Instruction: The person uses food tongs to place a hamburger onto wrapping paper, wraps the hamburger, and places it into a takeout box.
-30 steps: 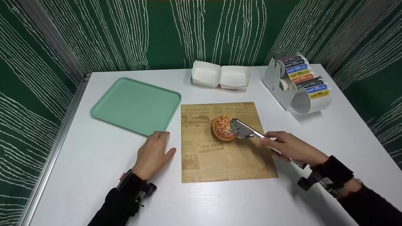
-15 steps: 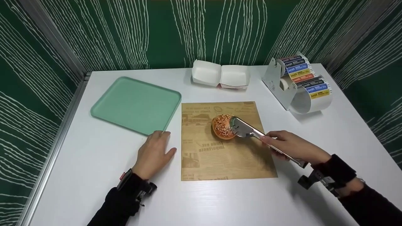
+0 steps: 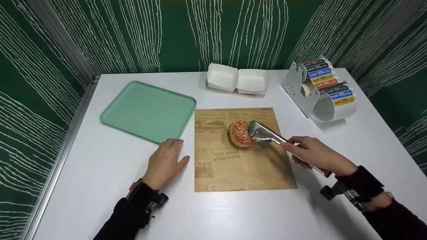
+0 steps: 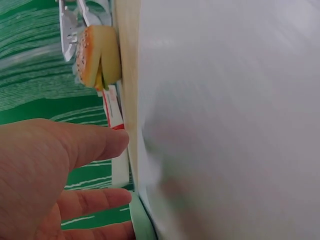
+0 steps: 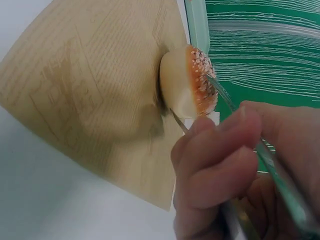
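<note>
A seeded burger bun (image 3: 241, 134) sits on brown printed paper (image 3: 220, 173) in the head view. A split with yellow and green showing runs through its side in the left wrist view, where the burger (image 4: 107, 52) appears sideways. My right hand (image 3: 315, 153) grips metal tongs (image 3: 270, 133). In the right wrist view, one arm of the tongs (image 5: 220, 90) touches the seeded top, while the other arm's tip is low at the bun's side. My left hand (image 3: 165, 163) rests beside the near corner of the green tray (image 3: 150, 111), its fingers extended and holding nothing.
An unfolded white paper box (image 3: 237, 80) stands at the back of the white table (image 3: 217, 213). Behind the paper on the right is a metal dispenser (image 3: 300, 95) with rolls of coloured labels (image 3: 322, 71). Green walls with white lines border the table.
The whole head view has shifted slightly, moving things a little to the right. The tongs have turned slightly at the bun. My left hand stays by the tray.
</note>
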`<move>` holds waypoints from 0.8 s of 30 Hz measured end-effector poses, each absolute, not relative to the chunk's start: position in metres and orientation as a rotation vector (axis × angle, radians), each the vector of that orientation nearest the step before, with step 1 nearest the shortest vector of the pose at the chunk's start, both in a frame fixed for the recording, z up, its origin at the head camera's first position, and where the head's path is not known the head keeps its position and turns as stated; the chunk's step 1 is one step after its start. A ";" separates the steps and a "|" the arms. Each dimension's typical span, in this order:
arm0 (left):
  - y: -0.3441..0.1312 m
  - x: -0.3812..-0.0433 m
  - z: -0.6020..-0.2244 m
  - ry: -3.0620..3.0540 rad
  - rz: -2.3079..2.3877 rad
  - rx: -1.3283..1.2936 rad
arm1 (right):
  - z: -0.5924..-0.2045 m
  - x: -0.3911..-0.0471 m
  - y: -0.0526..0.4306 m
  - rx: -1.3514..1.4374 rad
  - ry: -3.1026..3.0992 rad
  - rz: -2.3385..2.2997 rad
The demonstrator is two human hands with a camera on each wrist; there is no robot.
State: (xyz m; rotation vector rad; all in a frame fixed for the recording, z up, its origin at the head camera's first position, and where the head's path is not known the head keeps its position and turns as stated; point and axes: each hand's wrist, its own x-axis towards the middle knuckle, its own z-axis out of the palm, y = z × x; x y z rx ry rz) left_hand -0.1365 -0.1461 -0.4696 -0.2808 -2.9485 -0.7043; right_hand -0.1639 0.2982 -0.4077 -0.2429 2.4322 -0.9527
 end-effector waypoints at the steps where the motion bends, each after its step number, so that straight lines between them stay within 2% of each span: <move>1: -0.146 -0.137 -0.469 -2.950 -0.703 -0.281 | -0.407 -0.164 0.299 -0.241 2.444 -0.956; 11: -0.148 -0.136 -0.467 -2.969 -0.730 -0.268 | -0.402 -0.168 0.302 -0.238 2.503 -1.029; 24: -0.148 -0.149 -0.461 -3.001 -0.707 -0.277 | -0.396 -0.175 0.275 -0.181 2.544 -1.327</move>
